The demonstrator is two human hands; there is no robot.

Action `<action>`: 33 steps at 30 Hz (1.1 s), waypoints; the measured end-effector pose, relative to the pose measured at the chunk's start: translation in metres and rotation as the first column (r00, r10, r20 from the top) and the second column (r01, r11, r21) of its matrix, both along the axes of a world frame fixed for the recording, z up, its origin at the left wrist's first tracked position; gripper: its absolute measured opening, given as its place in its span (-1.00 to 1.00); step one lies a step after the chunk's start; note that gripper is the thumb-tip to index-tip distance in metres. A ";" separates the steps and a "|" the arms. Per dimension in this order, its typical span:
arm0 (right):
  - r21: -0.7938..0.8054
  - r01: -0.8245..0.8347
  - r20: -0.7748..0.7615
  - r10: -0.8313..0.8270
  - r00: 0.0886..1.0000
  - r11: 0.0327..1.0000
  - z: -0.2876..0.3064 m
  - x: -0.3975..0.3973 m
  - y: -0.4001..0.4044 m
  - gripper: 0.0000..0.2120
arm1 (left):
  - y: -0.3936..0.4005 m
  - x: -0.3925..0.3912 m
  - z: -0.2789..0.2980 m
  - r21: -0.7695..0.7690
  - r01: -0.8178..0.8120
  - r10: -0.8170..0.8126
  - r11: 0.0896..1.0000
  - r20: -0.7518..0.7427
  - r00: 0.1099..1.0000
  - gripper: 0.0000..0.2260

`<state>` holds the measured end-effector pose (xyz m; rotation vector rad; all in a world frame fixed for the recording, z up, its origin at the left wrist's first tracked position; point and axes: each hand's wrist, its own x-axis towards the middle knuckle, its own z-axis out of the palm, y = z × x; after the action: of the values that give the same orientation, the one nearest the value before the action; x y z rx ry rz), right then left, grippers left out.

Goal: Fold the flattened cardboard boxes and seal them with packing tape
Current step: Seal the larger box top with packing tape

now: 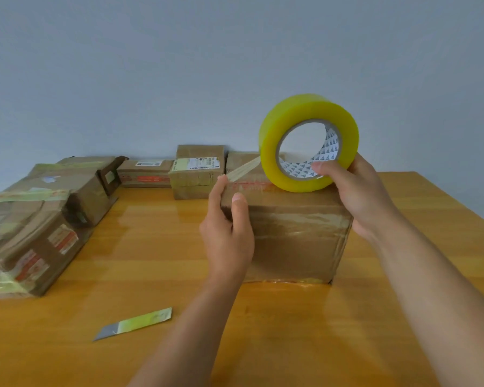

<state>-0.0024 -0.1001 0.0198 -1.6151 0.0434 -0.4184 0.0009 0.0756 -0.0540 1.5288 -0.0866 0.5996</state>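
A folded brown cardboard box [294, 241] stands on the wooden table [151, 247] in the middle. My left hand [227, 227] grips its upper left corner, thumb on the near face, fingertips pressing the tape's free end onto the top edge. My right hand [355, 191] holds a large yellow tape roll [308, 141] upright above the box's top, thumb inside the core. A strip of clear tape [243, 170] stretches from the roll to the left fingertips.
A stack of flattened, taped boxes [37, 219] lies at the left. Three small sealed boxes [196, 171] stand along the wall at the back. A cutter blade in a paper sleeve [134, 324] lies on the table near the front left.
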 end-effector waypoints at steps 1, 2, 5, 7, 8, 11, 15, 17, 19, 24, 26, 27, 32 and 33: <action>0.014 0.040 0.013 -0.040 0.999 0.999 -0.001 0.000 0.000 -0.80 | -0.001 -0.001 0.000 -0.008 -0.007 0.007 1.000 -0.002 1.000 -0.64; 0.038 0.078 0.022 -0.078 0.997 0.996 -0.002 0.001 0.000 -0.78 | -0.003 -0.002 0.001 -0.016 -0.012 0.012 1.000 -0.004 1.000 -0.64; 0.116 0.120 0.032 -0.124 0.992 0.986 -0.005 0.001 0.001 -0.76 | -0.004 -0.006 0.003 -0.017 -0.023 0.023 1.000 -0.010 1.000 -0.62; 0.125 0.125 0.036 -0.130 0.991 0.984 -0.006 0.001 0.000 -0.74 | -0.004 -0.006 0.002 -0.024 -0.022 0.022 0.999 -0.015 1.000 -0.62; 0.117 0.125 0.042 -0.131 0.991 0.985 -0.006 0.001 -0.001 -0.74 | -0.004 -0.005 0.002 -0.027 -0.020 0.020 0.999 -0.017 1.000 -0.62; 0.030 0.083 0.050 -0.084 0.995 0.996 -0.004 0.002 -0.003 -0.65 | -0.002 -0.007 0.003 -0.025 -0.005 0.005 1.000 -0.005 1.000 -0.62; -0.008 0.061 0.041 -0.061 0.997 0.998 -0.003 0.003 -0.005 -0.61 | -0.002 -0.011 0.004 -0.004 0.010 -0.010 1.000 0.011 1.000 -0.62; 0.057 0.143 0.069 -0.147 0.987 0.988 -0.005 0.003 -0.004 -0.74 | -0.003 -0.010 0.004 0.009 -0.003 0.003 1.000 0.012 1.000 -0.62; 0.137 0.216 0.083 -0.228 0.970 0.967 -0.006 0.002 -0.002 -0.78 | -0.004 -0.012 0.006 0.031 -0.016 0.016 0.999 0.027 1.000 -0.63; 0.164 0.196 0.122 -0.217 0.969 0.967 -0.009 0.002 -0.002 -0.73 | -0.005 -0.021 0.012 0.048 -0.005 0.003 0.999 0.053 0.999 -0.66; 0.089 0.143 0.104 -0.152 0.983 0.986 -0.007 0.001 -0.004 -0.62 | -0.004 -0.024 0.014 0.037 0.005 -0.006 0.999 0.043 0.999 -0.66; 0.061 0.116 0.084 -0.120 0.989 0.991 -0.006 0.002 -0.006 -0.59 | -0.003 -0.023 0.014 0.045 -0.004 0.002 0.999 0.044 0.999 -0.66; 0.215 0.168 0.023 -0.177 0.984 0.962 -0.008 0.002 -0.008 -0.70 | -0.002 -0.020 0.011 0.063 -0.029 0.029 0.998 0.003 1.000 -0.60; 0.245 0.197 0.035 -0.212 0.977 0.949 -0.008 0.002 -0.006 -0.71 | -0.002 -0.021 0.012 0.066 -0.029 0.029 0.997 -0.002 1.000 -0.58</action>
<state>-0.0008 -0.1059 0.0116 -1.3615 0.2100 -0.5990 -0.0202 0.0733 -0.0423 1.5969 -0.0826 0.6226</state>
